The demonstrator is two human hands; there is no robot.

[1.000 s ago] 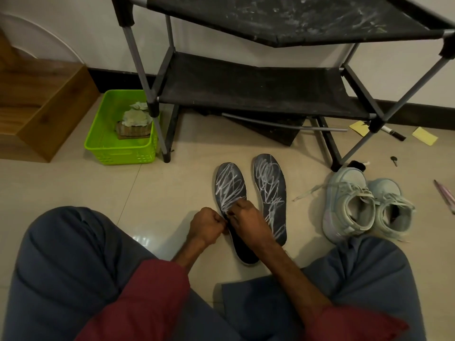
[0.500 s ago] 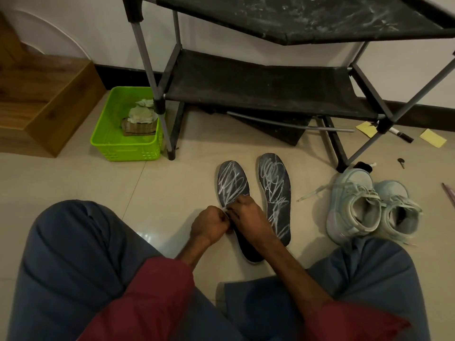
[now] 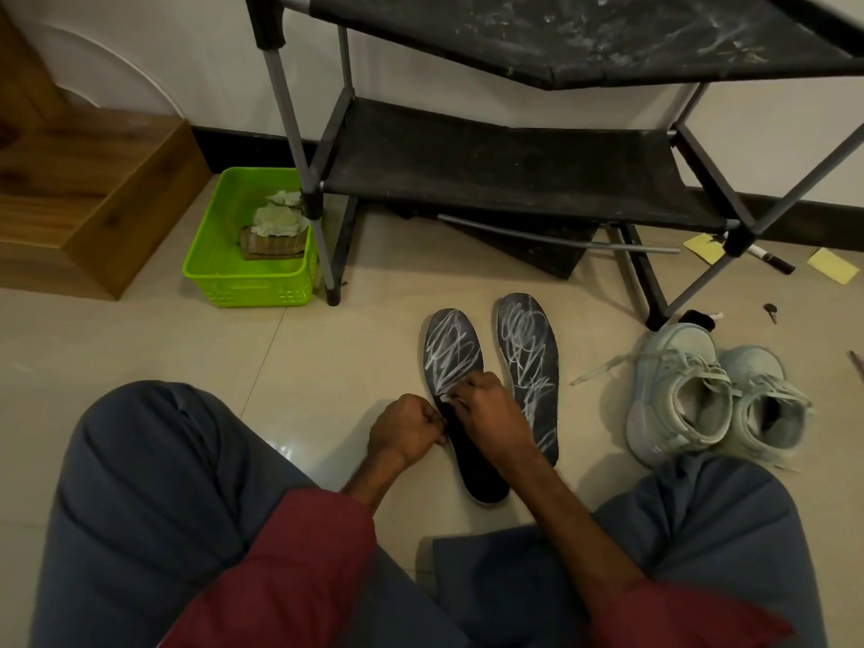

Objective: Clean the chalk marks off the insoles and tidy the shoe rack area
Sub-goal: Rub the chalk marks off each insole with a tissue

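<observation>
Insoles (image 3: 528, 362), two (chalk-scribbled), lie by two shoes (image 3: 678, 395); two hands (image 3: 491, 413) pinch one.

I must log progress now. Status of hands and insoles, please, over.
Right hand pinches small white piece on left insole. Left hand curled at its edge, grip unclear. Right insole also chalked. Nothing in the way.

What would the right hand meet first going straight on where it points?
The chalk-scribbled front of the left insole, which the right hand, pinching a small white piece, rests on; beyond that floor, then probably the rack leg.
</observation>
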